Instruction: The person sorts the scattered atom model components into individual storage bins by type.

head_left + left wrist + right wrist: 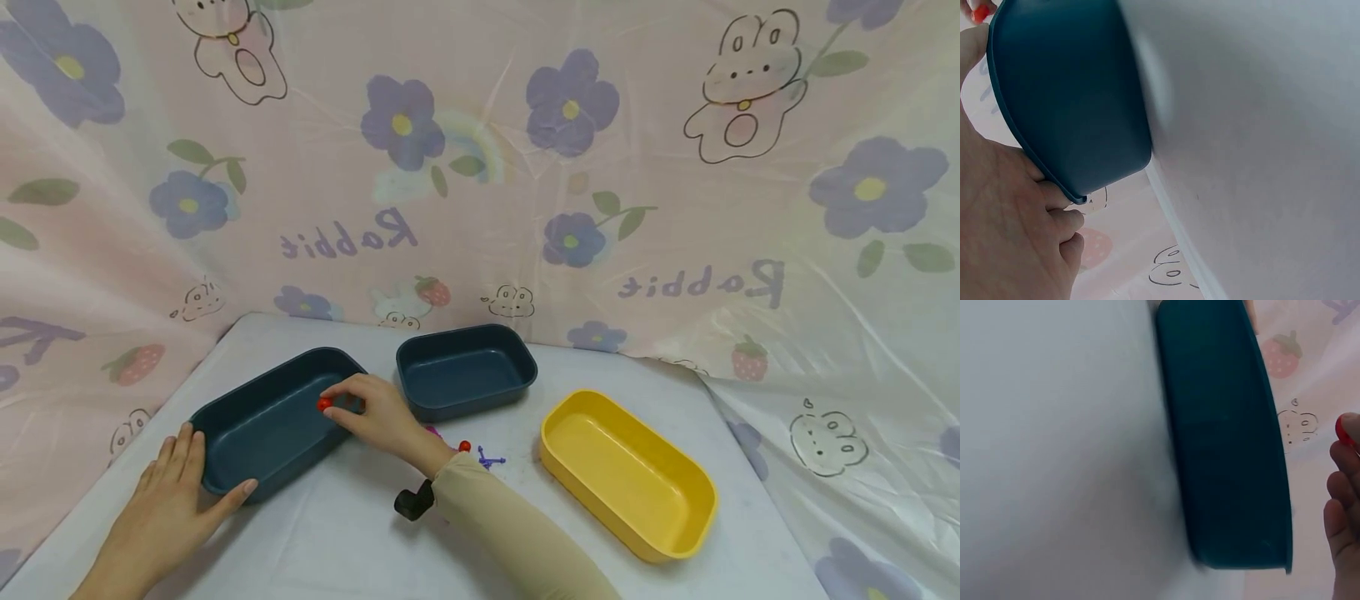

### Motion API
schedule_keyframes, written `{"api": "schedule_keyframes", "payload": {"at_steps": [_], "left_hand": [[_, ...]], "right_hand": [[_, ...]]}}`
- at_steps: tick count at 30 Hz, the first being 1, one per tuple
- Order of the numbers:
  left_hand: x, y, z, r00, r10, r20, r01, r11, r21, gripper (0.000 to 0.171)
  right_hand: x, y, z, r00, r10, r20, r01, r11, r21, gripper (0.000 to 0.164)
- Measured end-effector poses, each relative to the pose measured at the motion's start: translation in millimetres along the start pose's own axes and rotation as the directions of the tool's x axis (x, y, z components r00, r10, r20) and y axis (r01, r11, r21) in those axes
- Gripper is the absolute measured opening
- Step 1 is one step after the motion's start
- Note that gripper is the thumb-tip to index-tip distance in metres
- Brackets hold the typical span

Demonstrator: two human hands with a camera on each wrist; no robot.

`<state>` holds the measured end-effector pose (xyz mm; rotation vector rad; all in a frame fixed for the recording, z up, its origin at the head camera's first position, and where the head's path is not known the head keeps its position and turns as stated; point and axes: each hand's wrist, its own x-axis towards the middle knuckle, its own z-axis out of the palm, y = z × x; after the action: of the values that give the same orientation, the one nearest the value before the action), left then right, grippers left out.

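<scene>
Readable text: one word, "Rabbit", printed twice in purple, handwriting-style letters on the patterned fabric backdrop (487,71). Both instances appear mirror-reversed, with the capital R at the right end. Instance 1, the left lettering (348,236), stands left of centre in the head view and slopes upward toward its R. Instance 2, the right lettering (702,284), stands right of centre, lower on the same fabric and closer to level. Purple strokes (45,331) at the head view's left edge are illegible.
</scene>
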<state>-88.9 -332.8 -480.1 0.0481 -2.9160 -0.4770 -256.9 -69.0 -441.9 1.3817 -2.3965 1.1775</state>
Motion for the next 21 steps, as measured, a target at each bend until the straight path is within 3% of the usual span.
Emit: {"api": "schedule_keyframes", "payload": {"at_steps": [9,21], "left_hand": [[-0.1,2.4,-1.3,1.000,0.004,-0.009,-0.005,1.000,-0.001,0.110],[3.2,7.0,-7.1,0.999,-0.023,0.023,0.023,1.000,-0.004,0.111]], "right_hand": [[24,4,19,0.994,0.052,0.100,-0.046,0.997,-0.060,0.023],[46,9,33,0.982,0.112,0.152,-0.080,0.976,-0.202,0.022]]}}
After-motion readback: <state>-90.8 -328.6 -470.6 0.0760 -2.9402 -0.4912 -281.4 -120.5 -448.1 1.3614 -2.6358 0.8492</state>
